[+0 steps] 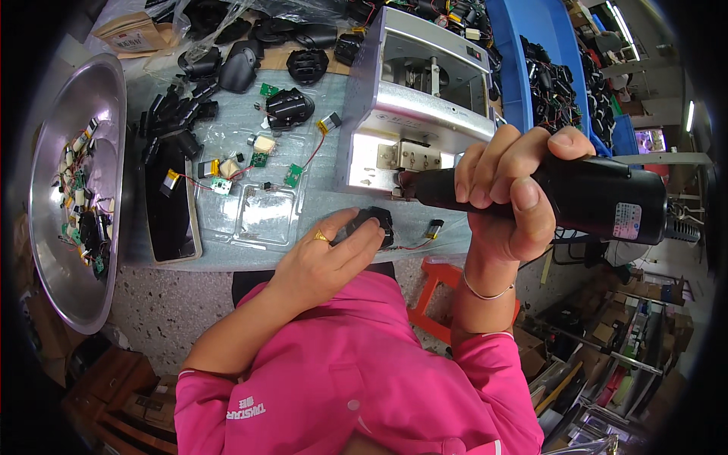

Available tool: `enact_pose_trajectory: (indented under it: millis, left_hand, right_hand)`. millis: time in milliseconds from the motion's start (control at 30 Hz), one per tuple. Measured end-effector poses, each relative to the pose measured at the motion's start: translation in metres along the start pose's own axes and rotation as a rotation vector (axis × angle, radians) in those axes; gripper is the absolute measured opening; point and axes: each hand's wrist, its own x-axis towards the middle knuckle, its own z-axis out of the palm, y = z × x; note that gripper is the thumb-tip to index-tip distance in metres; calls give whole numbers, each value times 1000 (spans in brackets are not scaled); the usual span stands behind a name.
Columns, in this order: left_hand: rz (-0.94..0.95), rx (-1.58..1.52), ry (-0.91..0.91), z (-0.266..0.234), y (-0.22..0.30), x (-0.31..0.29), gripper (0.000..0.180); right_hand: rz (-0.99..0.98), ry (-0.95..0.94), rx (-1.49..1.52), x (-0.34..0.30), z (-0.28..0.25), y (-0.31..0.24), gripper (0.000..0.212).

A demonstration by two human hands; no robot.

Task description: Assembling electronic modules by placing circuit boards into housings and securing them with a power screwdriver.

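My right hand [504, 182] is wrapped round a black electric screwdriver [599, 199], held nearly level with its tip pointing left. That tip meets the front outlet of a silver screw feeder [432, 121]; whether a screw sits on it is too small to tell. Below the feeder, my left hand [326, 254], with a ring on one finger, grips a black plastic housing [381, 226] against the table. The fingers partly cover the housing. A thin red wire runs from it to a small battery [434, 229] lying on its right.
A shallow metal bowl [114, 159] at the left holds wired boards. Beside it lie a dark flat slab [168, 220], clear plastic trays [265, 216], circuit boards [294, 175] and black housings [290, 108]. Blue bins [517, 83] with wired black parts stand far right; an orange stool [436, 296] is below.
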Motion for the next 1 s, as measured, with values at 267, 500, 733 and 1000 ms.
enact_pose_trajectory:
  millis: [267,500,733,1000]
  left_hand:
    - [-55,-57,20,1,0,0,34]
    - [-213,-114,117,-11,11,16,36]
    - [-236,-91,178,-11,7,29,34]
    - [-237,-115,181,-8,7,25,34]
  right_hand:
    - [12,-31,85,1,-5,-2,45]
    - [20,-40,142,-4,-9,-13,46]
    - [-67,16,37,-6,-5,-4,47]
    - [-12,5,30,-10,-2,-5,46]
